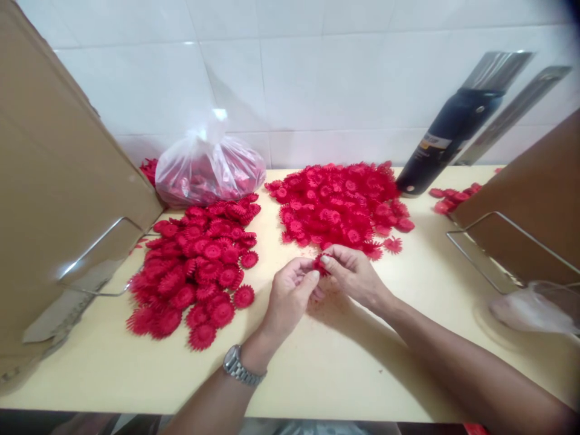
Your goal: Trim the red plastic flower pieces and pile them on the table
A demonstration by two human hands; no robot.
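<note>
Between my two hands is a small red paper-like flower (pixel 322 264), mostly covered by fingers. My left hand (pixel 292 296), with a metal watch (pixel 242 365) on its wrist, pinches the flower's left side. From the right, my right hand (pixel 356 275) grips the same flower between thumb and fingers. Just beyond my hands lies a heap of red fringed flowers (pixel 338 205). To the left spreads another pile of red round flowers (pixel 199 266) with notched rims. A lone flower (pixel 393 244) rests at the right heap's near edge.
A tied clear plastic bag (pixel 211 169) of red pieces stands against the tiled wall. Cardboard panels (pixel 67 151) flank the table, with wire frames (pixel 95 293) beside them. A dark flask (pixel 453 133) stands at back right. A crumpled plastic bag (pixel 530 311) lies at right.
</note>
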